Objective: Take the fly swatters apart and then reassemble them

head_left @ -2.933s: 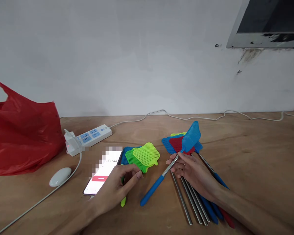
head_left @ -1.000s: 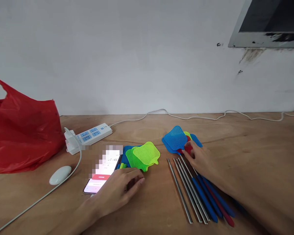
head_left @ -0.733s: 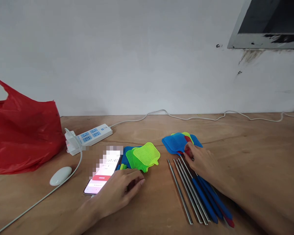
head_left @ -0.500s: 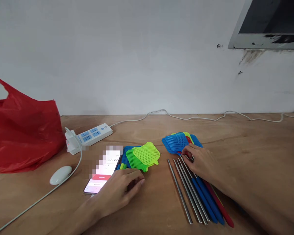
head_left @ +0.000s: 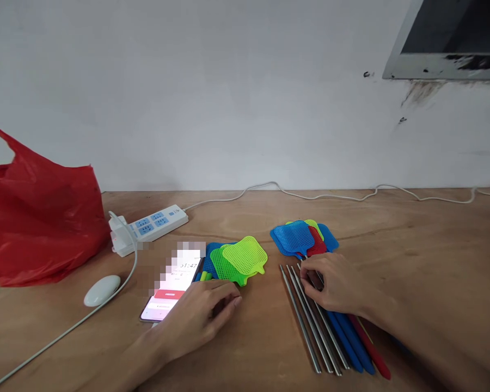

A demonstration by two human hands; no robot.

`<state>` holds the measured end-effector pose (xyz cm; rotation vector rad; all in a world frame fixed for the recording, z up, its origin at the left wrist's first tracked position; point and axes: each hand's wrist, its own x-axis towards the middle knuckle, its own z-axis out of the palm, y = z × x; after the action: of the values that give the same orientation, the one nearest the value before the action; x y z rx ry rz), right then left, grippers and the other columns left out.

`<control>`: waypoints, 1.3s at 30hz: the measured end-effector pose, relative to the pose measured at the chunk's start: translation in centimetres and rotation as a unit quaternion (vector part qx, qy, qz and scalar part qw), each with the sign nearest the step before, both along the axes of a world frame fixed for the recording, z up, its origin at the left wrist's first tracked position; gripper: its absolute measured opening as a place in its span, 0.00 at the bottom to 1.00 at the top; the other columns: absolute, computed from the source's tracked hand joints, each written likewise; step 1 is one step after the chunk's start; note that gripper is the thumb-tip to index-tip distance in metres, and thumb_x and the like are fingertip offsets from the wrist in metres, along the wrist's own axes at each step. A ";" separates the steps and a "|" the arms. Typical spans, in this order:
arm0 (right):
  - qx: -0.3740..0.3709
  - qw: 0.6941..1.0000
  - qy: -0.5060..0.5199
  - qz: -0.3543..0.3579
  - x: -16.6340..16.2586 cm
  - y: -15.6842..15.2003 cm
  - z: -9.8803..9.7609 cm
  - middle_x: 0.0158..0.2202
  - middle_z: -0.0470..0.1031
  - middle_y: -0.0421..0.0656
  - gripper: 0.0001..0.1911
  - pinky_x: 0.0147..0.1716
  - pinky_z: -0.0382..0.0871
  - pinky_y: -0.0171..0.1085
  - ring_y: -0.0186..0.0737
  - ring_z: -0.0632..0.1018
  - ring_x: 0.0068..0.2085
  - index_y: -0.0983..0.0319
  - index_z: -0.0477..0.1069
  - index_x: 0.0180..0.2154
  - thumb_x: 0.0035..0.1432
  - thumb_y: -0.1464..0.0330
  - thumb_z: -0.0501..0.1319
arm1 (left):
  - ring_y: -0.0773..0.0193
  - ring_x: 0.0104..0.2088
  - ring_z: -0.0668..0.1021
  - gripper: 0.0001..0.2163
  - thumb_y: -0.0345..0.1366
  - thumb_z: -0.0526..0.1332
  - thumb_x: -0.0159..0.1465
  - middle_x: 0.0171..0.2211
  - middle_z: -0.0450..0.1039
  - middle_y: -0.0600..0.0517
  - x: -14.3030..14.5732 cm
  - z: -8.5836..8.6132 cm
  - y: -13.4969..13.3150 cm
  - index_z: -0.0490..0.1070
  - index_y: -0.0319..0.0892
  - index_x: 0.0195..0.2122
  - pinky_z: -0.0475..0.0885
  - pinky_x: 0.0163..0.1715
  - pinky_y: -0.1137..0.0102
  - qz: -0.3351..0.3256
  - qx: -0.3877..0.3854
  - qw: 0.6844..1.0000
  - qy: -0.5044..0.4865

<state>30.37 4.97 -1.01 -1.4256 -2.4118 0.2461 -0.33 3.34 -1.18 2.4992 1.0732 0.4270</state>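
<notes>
My left hand (head_left: 200, 313) rests with loosely curled fingers beside a phone (head_left: 167, 294), and nothing shows in its closed fingers. Behind it lie overlapping fly swatters with a yellow-green head (head_left: 245, 256), a green head (head_left: 226, 267) and a blue head (head_left: 218, 250); their handles run under the hand. My right hand (head_left: 330, 280) is pinched over several metal rods (head_left: 308, 321), its fingertips hiding whatever they hold. Just beyond are more swatter heads, including a blue one (head_left: 294, 237) and a red one (head_left: 317, 242). Blue handles (head_left: 353, 343) and a red handle (head_left: 371, 348) extend beneath the right wrist.
A red plastic bag (head_left: 41, 218) stands at the left. Near it are a white power strip (head_left: 155, 223) with a plugged-in adapter and a white mouse (head_left: 102, 291). A white cord (head_left: 310, 195) runs along the wall (head_left: 245, 109).
My right hand has drawn back toward me from the swatter heads, exposing more of the red one. Some metal rods have shifted slightly left. My left hand stays put.
</notes>
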 end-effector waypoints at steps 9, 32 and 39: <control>-0.007 1.000 -0.020 0.022 -0.2 -0.4 -0.1 0.26 0.75 0.38 0.08 0.30 0.55 0.37 0.40 0.74 0.30 0.58 0.68 0.34 0.49 0.74 0.60 | 0.63 0.31 0.75 0.11 0.36 0.49 0.74 0.33 0.74 0.53 -0.2 -0.1 0.0 0.69 0.44 0.38 0.63 0.31 0.69 -0.005 -0.002 1.000 0.001; -0.129 0.929 0.344 -0.048 -0.4 0.7 -1.5 0.20 0.57 0.28 0.15 0.22 0.47 0.34 0.32 0.59 0.20 0.56 0.59 0.40 0.49 0.73 0.54 | 0.52 0.30 0.78 0.10 0.35 0.52 0.65 0.27 0.76 0.49 -0.7 -0.1 0.7 0.73 0.44 0.38 0.61 0.28 0.66 0.215 0.155 0.951 0.158; -0.176 0.876 0.446 -0.052 -0.4 0.8 -1.4 0.22 0.56 0.29 0.13 0.23 0.46 0.34 0.31 0.53 0.22 0.57 0.60 0.42 0.53 0.71 0.56 | 0.54 0.24 0.76 0.20 0.47 0.50 0.70 0.21 0.73 0.49 -0.6 0.2 0.6 0.70 0.43 0.24 0.51 0.24 0.68 0.243 0.128 0.935 0.225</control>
<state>30.01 5.76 -2.38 -1.1749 -1.5574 1.0925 -0.88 3.92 -0.95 2.6029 1.9495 0.1218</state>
